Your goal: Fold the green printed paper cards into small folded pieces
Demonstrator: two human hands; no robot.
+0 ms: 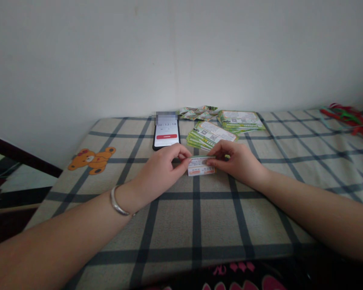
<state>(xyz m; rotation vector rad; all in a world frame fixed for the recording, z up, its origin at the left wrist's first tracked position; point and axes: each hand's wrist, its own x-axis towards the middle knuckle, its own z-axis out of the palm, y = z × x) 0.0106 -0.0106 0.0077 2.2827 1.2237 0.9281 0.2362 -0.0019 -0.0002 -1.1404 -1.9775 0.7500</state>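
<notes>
Between my two hands a small printed paper leaflet (201, 168) is held over the checked cloth, its lower part showing white with text and orange boxes. My left hand (166, 163), with a silver bangle on its wrist, pinches the leaflet's left upper edge between thumb and fingers. At the right upper edge, my right hand (236, 159) grips the same leaflet, fingers closed. Just behind lies a fanned stack of green-and-white leaflets (213, 133). The back of the held leaflet is hidden.
A phone (167, 136) showing a running timer lies left of the stacks. Folded leaflets (198, 113) and another stack of leaflets (242, 120) lie by the wall. A bear cutout (92, 160) is at left, and a red-and-green bundle (352, 121) at far right.
</notes>
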